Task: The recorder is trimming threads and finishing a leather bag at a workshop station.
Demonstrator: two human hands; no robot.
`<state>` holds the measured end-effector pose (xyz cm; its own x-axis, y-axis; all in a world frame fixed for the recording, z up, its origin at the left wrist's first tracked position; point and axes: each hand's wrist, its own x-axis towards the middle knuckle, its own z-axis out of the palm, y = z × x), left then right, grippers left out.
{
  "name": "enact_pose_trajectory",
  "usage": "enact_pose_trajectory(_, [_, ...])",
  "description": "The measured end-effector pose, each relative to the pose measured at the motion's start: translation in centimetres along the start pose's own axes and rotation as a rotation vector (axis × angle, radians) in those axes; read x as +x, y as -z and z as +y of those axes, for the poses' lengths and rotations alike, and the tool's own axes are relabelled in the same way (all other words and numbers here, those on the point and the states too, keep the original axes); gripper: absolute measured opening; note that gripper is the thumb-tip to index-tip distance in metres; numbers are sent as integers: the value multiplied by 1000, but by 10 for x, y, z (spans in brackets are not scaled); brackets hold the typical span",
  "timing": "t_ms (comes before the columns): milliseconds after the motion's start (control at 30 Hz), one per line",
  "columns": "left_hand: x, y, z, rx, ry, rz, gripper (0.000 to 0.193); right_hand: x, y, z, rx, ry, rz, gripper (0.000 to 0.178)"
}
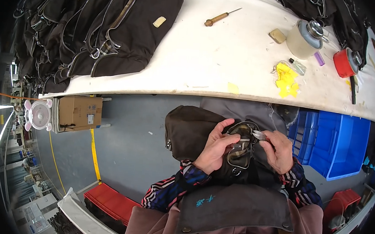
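Note:
A dark brown fabric bag (pixel 194 128) lies across my lap, below the table's front edge. Its zipped pocket (pixel 239 159) gapes open and shows a plaid lining. My left hand (pixel 215 148) pinches the pocket's edge between thumb and fingers. Over the pocket's right side, my right hand (pixel 278 150) is closed on a small silvery metal tool (pixel 259 135), which looks like thread snips. The tool's tip meets the pocket edge; the exact contact point is too small to make out.
Dark zippered bags (pixel 132 35) are heaped on the white table (pixel 199 65) at left. A wooden-handled awl (pixel 216 19), a beige pot (pixel 303 40), a red pot (pixel 345 63) and yellow scraps (pixel 287 80) lie farther right. Blue crates (pixel 340 145) stand at right, a cardboard box (pixel 79 113) at left.

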<state>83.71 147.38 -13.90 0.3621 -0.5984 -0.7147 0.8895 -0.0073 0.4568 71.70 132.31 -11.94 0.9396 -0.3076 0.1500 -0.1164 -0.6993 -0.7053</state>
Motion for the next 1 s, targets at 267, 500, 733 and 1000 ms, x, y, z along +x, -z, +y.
enact_pose_trajectory(267, [-3,-4,4,-23,7,-9,51,-2,12,-6,-181,153,-146,32])
enact_pose_trajectory(500, [-1,-1,-1,10,-3,-1,52,3,14,-9,-251,212,-144,31])
enact_pose_trajectory(733, [0,0,-2,-11,1,-9,52,6,13,-7,-282,258,-142,30])
enact_pose_trajectory(1000, [-3,-2,2,-12,12,2,53,-3,7,-1,99,-112,-56,28])
